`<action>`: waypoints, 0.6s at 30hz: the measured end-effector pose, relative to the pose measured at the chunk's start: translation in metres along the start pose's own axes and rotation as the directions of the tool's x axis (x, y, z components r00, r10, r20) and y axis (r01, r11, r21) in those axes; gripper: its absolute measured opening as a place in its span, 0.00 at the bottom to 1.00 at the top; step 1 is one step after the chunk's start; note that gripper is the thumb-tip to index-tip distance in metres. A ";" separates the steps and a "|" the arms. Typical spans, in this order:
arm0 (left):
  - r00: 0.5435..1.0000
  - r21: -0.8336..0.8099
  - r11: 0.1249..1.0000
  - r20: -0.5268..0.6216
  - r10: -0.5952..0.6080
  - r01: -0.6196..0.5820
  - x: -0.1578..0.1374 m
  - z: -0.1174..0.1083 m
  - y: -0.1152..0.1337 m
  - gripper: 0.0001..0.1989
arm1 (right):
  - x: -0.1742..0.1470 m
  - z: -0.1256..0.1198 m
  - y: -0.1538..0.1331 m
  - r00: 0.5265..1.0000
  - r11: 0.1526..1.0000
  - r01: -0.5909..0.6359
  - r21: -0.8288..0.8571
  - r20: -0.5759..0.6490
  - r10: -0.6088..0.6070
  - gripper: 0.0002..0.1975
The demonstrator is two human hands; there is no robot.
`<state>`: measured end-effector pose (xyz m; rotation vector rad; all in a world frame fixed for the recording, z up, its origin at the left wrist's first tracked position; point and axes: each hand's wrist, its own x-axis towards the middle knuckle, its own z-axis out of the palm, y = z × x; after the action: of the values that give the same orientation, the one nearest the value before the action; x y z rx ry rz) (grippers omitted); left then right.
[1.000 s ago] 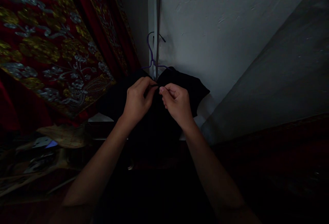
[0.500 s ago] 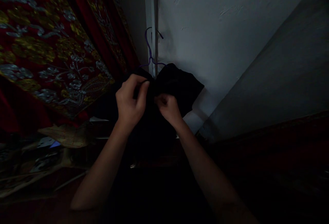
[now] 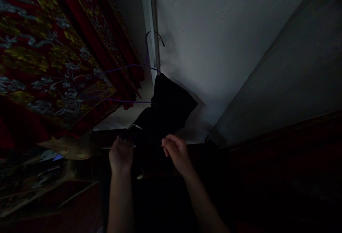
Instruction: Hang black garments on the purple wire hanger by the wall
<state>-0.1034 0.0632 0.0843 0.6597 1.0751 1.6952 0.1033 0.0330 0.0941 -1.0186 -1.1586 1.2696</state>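
A black garment (image 3: 172, 104) hangs by one shoulder from a thin purple wire hanger (image 3: 120, 101), whose left half is bare. The hanger's hook loops over a narrow pale strip on the wall. Below, my right hand (image 3: 176, 151) pinches the front edge of the garment between thumb and fingers. My left hand (image 3: 121, 156) is lower left of the hanger, fingers curled at the garment's dark loose side. Black cloth against the dark background hides exactly how much this hand grips. A thin whitish loop (image 3: 135, 126) shows near the garment's left part.
Red curtain-like cloth (image 3: 58, 51) with gold and silver embroidery hangs at the left, behind the hanger's bare arm. A pale wall (image 3: 208, 47) rises behind. At lower left, a woody tan object (image 3: 72, 148) stands among dim clutter. The lower right is very dark.
Both hands have moved down from just below the hanger's neck. The garment's left shoulder has come off the hanger, baring its left arm and bottom bar. The right shoulder still hangs on it.
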 end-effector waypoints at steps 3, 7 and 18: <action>0.995 -0.160 0.983 -0.022 -0.096 0.091 -0.021 0.027 -0.011 0.07 | -0.011 -0.025 0.028 0.989 0.999 -0.027 -0.044 -0.145 0.020 0.19; 0.986 -0.126 0.992 0.167 -0.001 0.022 -0.048 0.065 -0.010 0.09 | -0.019 -0.045 0.038 0.974 0.977 0.011 -0.212 -0.218 -0.059 0.13; 0.876 0.396 0.843 0.451 0.168 -0.365 -0.072 0.075 -0.017 0.12 | -0.006 -0.024 -0.008 0.997 0.989 0.045 -0.142 0.074 -0.035 0.11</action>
<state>-0.0075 0.0245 0.1077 1.4747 1.1339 1.4314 0.1289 0.0279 0.0973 -1.0565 -1.3349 1.2129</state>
